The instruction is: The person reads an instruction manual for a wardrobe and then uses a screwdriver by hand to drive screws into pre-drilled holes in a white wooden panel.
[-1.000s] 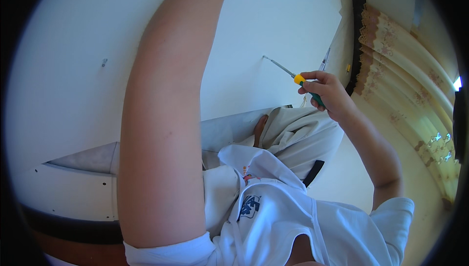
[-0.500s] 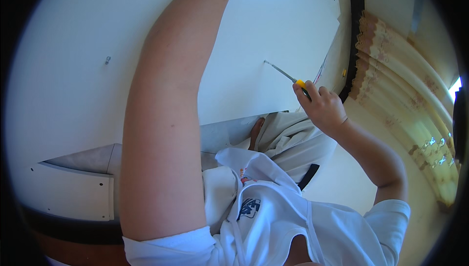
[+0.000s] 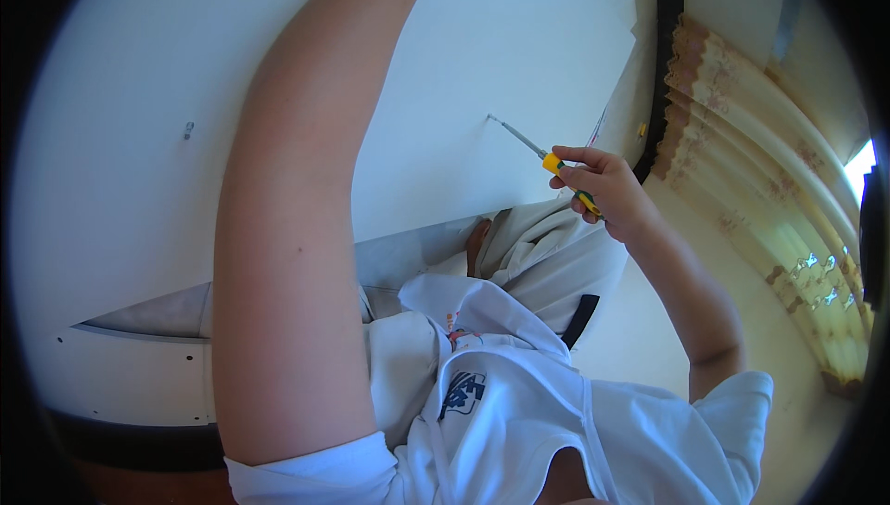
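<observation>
One screwdriver (image 3: 556, 164), yellow-and-green handled, is gripped in the right hand (image 3: 607, 191), fingers wrapped round it, tip against the white panel (image 3: 417, 69); two screws (image 3: 188, 129) show there; the left hand is out of sight

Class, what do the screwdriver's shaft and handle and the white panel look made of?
Screwdriver shaft: thin grey, probably metal. Handle in the right hand: glossy yellow and green, likely plastic. Panel: smooth matt white with drilled holes, possibly laminated board.
</observation>
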Tool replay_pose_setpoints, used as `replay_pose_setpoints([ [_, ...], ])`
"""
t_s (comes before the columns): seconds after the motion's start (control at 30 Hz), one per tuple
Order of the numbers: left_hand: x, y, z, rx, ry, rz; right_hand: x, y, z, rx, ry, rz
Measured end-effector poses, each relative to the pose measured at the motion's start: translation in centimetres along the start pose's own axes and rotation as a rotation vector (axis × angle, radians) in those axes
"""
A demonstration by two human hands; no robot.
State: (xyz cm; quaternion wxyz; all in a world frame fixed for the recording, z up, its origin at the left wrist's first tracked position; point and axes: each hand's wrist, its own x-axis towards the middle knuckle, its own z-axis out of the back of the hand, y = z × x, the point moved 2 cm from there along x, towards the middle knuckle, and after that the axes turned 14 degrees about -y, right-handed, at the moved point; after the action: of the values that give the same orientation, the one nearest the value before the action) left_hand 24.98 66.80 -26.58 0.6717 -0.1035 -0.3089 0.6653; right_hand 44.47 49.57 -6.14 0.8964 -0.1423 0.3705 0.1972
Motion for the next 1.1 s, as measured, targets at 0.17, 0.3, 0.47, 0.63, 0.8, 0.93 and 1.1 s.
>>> replay_pose_setpoints([
  [0.17,-0.2,0.1,-0.2,-0.015,0.001,0.005,-0.1,0.1,0.2,-0.382,-0.067,0.370],
  [0.3,-0.6,-0.2,0.0,0.029,-0.055,-0.002,-0.5,-1.7,-0.3,-0.997,-0.143,1.271],
  [0.47,-0.6,-0.5,-0.3,0.037,-0.001,-0.003,0.0,-4.1,-0.3,-1.472,-0.421,1.449],
  [0.63,-0.5,-0.6,-0.5,0.040,-0.057,-0.021,0.7,-3.4,-0.8,-1.084,-0.379,1.321],
  [0.8,0.0,-0.7,-0.5,0.011,0.018,-0.005,1.6,-1.4,0.2,-0.211,-0.078,0.284],
  [0.93,0.1,-0.6,-0.5,-0.006,-0.023,0.002,1.2,-0.3,0.6,0.088,-0.009,-0.029],
  [1.1,-0.1,-0.6,-1.1,0.006,-0.040,0.008,1.5,0.2,0.7,-0.360,-0.161,0.402],
])
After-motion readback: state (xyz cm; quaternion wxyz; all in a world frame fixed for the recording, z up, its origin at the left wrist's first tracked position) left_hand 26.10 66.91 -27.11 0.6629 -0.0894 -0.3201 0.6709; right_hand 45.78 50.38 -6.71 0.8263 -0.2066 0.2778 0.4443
